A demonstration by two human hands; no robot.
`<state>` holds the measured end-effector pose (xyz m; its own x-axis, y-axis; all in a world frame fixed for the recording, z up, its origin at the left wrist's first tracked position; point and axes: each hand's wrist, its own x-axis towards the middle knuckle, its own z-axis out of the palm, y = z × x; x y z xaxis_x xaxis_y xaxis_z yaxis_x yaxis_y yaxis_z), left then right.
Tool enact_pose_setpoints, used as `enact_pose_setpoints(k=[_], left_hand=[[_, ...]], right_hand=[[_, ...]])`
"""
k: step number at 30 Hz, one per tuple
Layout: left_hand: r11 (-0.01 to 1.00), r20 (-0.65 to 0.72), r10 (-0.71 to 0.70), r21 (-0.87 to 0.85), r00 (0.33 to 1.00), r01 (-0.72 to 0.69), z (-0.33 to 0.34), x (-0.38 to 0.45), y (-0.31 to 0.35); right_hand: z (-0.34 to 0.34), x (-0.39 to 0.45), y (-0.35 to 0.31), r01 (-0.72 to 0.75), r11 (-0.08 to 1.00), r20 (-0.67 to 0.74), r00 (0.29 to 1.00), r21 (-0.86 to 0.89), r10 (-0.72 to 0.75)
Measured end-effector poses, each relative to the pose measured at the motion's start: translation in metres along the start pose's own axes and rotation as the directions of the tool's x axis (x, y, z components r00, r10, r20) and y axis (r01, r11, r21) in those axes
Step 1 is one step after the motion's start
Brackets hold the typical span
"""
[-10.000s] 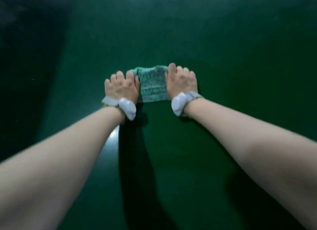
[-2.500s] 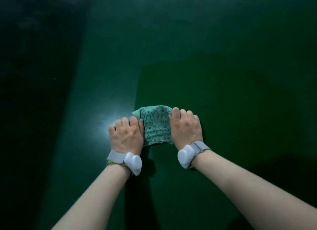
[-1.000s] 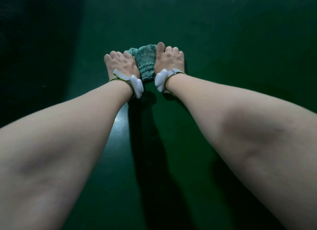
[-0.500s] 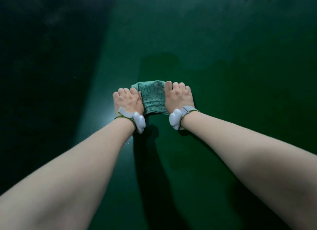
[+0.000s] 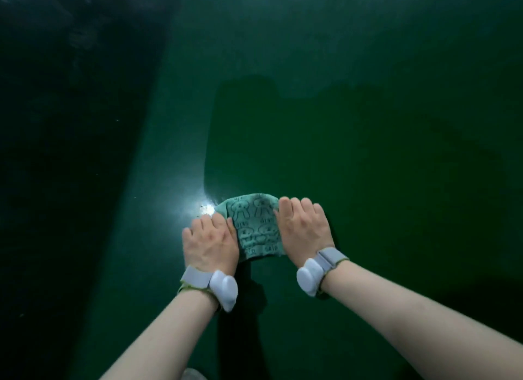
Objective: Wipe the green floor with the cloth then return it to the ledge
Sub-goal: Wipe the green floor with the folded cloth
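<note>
The cloth (image 5: 256, 228) lies flat on the green floor (image 5: 368, 153), folded into a small pad, pale green with a printed cartoon pattern and a darker smudge near its far edge. It sits in the near middle of the visible floor, pinned between and under two hands. The left hand (image 5: 209, 243) presses palm-down on the cloth's left border, its fingers (image 5: 203, 222) lying straight and close together, pointing away from the person. The right hand (image 5: 304, 229) does the same on the right border, fingers flat and side by side, with the middle of the cloth showing between the two hands.

The cloth looks thin, soft and light, so it will bunch or slide out unless weight stays on it; flat palms on both borders suit pushing it along the smooth floor. For lifting, a pinch at a near corner or gathering the folded edge should do, since it has no stiffness and may fall open.

Each wrist carries a grey band with a white pod (image 5: 223, 290). A bright glare spot (image 5: 205, 210) sits on the floor just beyond the left hand, and a darker patch of floor stretches ahead of the cloth. No ledge is in view, so the return is not yet begun.
</note>
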<state>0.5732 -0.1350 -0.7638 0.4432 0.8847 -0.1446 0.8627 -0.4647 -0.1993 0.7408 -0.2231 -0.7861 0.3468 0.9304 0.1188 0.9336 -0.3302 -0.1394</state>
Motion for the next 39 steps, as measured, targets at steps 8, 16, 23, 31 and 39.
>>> enact_pose_setpoints(k=[8, 16, 23, 31, 39], left_hand=[[0.996, -0.111, 0.092, 0.001, 0.990, -0.092, -0.006, 0.036, 0.033], [0.989, -0.129, 0.150, 0.040, 0.980, -0.146, -0.032, 0.130, 0.115], [0.977, -0.177, 0.210, 0.068, 0.962, -0.200, -0.047, 0.190, 0.144], [0.973, -0.021, 0.187, 0.140, 0.982, -0.182, -0.067, 0.219, 0.160], [0.978, -0.091, 0.184, 0.120, 0.979, -0.173, -0.055, 0.192, 0.150]], right_hand=[[-0.004, 0.010, 0.031, -0.111, 0.991, -0.089, 0.991, -0.076, 0.104], [-0.007, 0.084, 0.115, -0.206, 0.958, -0.106, 0.976, -0.202, 0.188], [-0.005, 0.143, 0.148, -0.265, 0.933, -0.020, 0.963, -0.244, 0.269], [-0.010, 0.184, 0.154, -0.311, 0.915, 0.073, 0.938, -0.257, 0.340], [-0.018, 0.142, 0.148, -0.263, 0.936, 0.076, 0.955, -0.232, 0.287]])
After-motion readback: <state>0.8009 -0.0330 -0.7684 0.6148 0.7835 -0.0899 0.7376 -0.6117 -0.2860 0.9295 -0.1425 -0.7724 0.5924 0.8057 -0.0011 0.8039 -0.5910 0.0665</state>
